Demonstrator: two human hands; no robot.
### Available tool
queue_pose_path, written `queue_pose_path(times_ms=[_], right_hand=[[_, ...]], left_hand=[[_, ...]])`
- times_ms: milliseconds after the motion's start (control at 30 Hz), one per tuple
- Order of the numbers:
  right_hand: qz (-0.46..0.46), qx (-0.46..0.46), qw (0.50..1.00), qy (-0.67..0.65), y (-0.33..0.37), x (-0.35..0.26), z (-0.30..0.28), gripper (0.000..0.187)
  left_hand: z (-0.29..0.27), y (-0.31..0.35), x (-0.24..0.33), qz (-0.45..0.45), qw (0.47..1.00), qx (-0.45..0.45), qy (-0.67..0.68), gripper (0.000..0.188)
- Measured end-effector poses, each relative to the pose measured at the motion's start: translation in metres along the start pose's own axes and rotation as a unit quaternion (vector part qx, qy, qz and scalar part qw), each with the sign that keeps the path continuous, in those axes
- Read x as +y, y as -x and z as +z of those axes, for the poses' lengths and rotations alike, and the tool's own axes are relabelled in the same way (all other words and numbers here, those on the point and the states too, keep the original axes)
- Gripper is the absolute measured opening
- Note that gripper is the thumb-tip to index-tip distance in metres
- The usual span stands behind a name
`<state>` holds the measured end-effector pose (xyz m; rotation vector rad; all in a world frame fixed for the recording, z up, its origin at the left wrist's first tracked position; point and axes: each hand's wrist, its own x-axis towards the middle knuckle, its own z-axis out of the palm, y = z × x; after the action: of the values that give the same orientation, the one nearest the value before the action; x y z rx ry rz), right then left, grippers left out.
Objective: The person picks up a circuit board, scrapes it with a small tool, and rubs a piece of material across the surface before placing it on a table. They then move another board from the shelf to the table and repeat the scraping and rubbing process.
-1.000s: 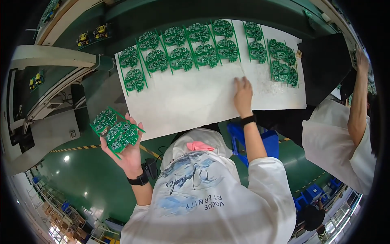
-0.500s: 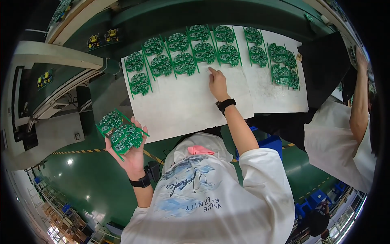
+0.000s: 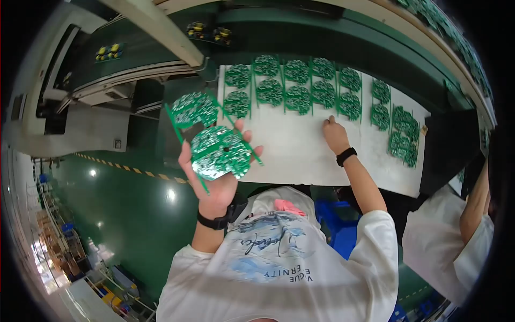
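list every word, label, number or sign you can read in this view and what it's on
White shirt: dark script and block capitals, upside down here; wording not copied out.
Circuit board panel in the left hand: pale marks, too small to read as text.
Boards on the white surface: any print too small to read.
No other readable text.

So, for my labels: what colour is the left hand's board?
The circuit board is green, clearest in the head view.
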<state>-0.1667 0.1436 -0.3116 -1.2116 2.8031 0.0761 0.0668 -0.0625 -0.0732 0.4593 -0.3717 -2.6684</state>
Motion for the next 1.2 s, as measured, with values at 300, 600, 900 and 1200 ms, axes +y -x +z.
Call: queue_pose_path(times_ms=[300,600,900,1200], right_hand=[[0.001,0.009,0.974,-0.226,-0.006,0.006,-0.008,0.018],[0.014,0.132,0.979,-0.156,-0.095,0.013,-0.044,0.021],[-0.016,0.112,0.971,-0.208,-0.059,0.03,-0.022,0.026],[-0.071,0.221,0.743,-0.627,0.097,-0.109,-0.231,0.014]], left_hand=[[0.01,0.008,0.0,0.008,1.0,-0.008,-0.011,0.063],[0.003,0.003,-0.004,0.044,0.998,0.028,0.031,0.061],[0.008,0.004,-0.005,0.046,0.998,0.019,0.026,0.062],[0.037,0.001,-0.01,0.087,0.987,-0.091,0.096,0.065]])
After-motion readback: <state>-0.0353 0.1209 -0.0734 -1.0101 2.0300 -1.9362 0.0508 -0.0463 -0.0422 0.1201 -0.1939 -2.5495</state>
